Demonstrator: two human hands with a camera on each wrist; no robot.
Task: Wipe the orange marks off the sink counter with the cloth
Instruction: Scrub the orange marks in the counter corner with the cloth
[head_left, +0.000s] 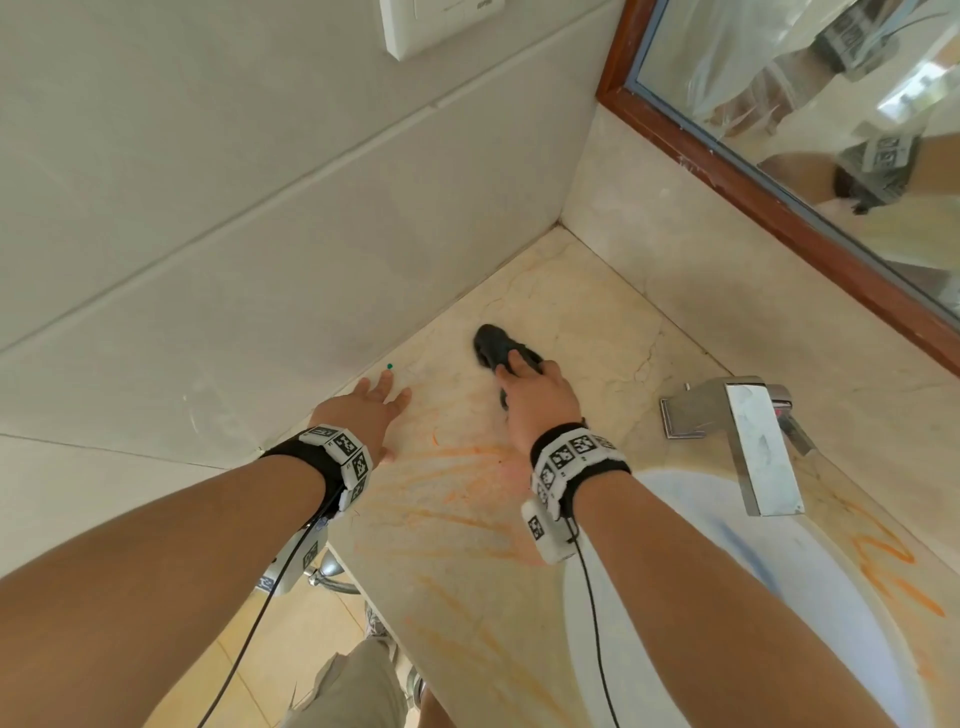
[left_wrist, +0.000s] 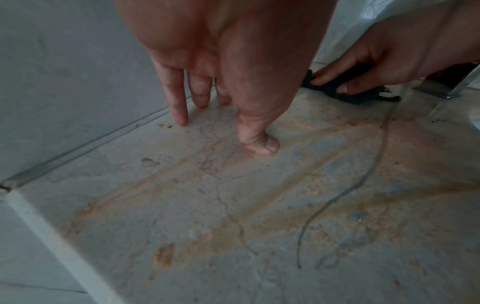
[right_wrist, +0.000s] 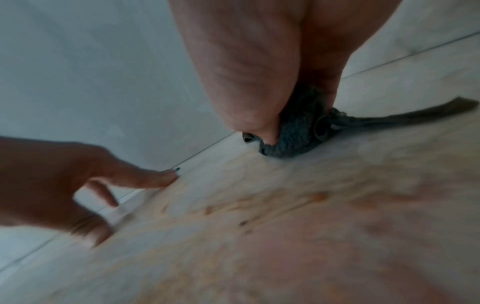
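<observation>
Forearms fill lower frame; right hand (head_left: 537, 400) pinches cloth (head_left: 493, 345), left hand (head_left: 371, 410) spread on surface (head_left: 587, 312) (bunched cloth risks smearing marks (head_left: 467, 457)).

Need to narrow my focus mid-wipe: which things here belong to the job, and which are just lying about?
Job:
dark cloth under right hand
orange marks on counter
left hand, fingers spread on counter

Lying about:
faucet
mirror
wall switch
green dot

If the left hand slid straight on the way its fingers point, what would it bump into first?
Most likely the tiled side wall. The left hand rests fingers-out on the counter, fingertips near the wall's base, about by a small green dot; exact gap unclear.
</observation>
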